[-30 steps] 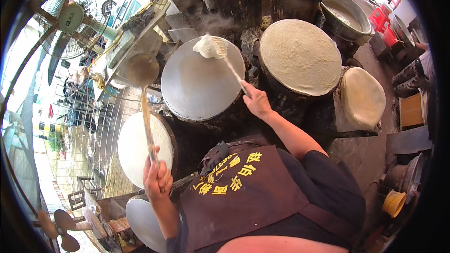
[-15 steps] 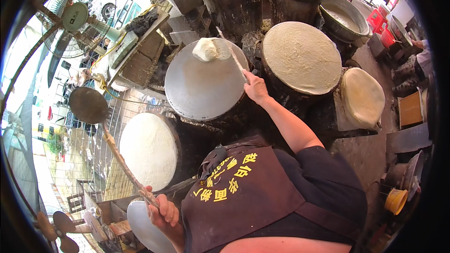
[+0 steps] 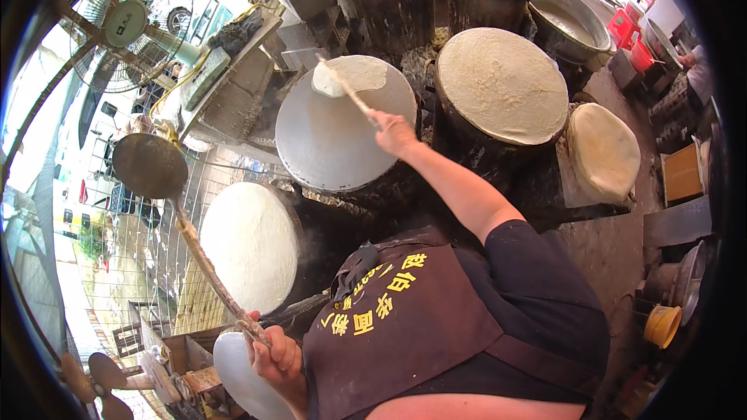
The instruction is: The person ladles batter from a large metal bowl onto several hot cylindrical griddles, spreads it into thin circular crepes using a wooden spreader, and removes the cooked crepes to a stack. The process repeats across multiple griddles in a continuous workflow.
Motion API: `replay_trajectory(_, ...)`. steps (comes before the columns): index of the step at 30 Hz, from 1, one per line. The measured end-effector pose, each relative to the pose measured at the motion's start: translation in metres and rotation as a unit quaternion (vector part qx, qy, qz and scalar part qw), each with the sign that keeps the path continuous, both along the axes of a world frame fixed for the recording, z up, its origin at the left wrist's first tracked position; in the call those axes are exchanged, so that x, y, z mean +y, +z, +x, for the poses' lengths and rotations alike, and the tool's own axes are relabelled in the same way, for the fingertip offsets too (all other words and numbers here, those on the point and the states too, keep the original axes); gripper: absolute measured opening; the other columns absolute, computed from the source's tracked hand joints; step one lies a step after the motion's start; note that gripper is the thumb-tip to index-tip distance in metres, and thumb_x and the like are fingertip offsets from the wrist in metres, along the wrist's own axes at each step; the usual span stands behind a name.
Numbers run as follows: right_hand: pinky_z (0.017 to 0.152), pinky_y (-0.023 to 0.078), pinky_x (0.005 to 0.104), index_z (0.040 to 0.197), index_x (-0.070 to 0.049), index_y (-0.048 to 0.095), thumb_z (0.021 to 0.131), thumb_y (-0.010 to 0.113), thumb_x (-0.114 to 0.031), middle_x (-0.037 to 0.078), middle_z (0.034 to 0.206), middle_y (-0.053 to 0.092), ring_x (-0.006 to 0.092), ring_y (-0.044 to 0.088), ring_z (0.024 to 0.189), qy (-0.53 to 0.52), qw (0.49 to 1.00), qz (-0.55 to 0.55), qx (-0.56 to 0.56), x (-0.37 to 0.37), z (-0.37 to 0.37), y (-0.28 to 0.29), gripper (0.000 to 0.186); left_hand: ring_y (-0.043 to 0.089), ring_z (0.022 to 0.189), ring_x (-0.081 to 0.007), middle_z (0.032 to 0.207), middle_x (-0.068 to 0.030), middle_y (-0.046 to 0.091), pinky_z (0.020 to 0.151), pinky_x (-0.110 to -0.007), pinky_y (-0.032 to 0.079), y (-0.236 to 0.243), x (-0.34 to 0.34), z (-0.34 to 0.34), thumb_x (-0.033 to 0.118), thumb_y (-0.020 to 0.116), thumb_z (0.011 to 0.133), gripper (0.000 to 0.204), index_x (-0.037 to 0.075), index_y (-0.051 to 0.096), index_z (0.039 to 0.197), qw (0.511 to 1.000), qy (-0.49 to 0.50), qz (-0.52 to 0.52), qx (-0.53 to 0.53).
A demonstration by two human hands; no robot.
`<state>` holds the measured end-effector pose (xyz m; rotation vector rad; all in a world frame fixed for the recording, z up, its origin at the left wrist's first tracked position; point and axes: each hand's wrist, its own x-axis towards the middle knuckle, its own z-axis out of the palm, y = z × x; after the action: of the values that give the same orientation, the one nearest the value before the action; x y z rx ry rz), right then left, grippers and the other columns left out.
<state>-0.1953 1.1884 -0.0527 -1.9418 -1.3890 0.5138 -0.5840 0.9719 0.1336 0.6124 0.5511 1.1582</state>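
Note:
My left hand is closed round the wooden handle of a long-handled ladle, whose dark round bowl is held up at the left. In my right hand is a thin, pale wooden stick. The stick's far end lies over a patch of white batter, which is spread in a thin layer across the far part of a round grey griddle. Bare metal shows on the nearer part of that griddle.
Batter-covered griddles stand right and near left. A stack of pale round flatbreads lies at the right. Behind are more griddles and a metal basin. A fan hangs upper left. Another person's hand shows far right.
My right hand has swung the stick left and away across the griddle. The thick lump of batter is now flattened into a wider patch. My left hand holds the ladle almost still.

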Motion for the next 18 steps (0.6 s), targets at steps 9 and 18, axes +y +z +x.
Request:
replay_trajectory(9,0.076,0.055,0.0403,0.123,-0.023,0.057,0.08,0.05,-0.003,0.014,0.099,0.068,0.0325,0.067,0.086,-0.013,0.999,0.034,-0.01,0.02,0.06,-0.006,0.048,0.028,0.039,-0.0052,0.059,0.0008,0.032,0.028,-0.019,0.026,0.013,-0.012,0.031,0.026,0.054,0.097,0.054,0.005,0.028,0.139,0.997,0.056,0.007,0.06)
replay_trajectory(18,0.084,0.051,0.0401,0.123,-0.021,0.057,0.077,0.051,-0.003,0.015,0.101,0.067,0.0324,0.064,0.095,0.235,0.971,0.028,0.019,0.038,0.047,-0.006,0.049,0.029,0.039,-0.0058,0.059,0.0001,0.034,0.028,-0.019,0.028,0.019,-0.015,0.081,0.025,0.053,0.098,0.053,0.005,0.028,0.14,0.998,0.062,-0.011,0.031)
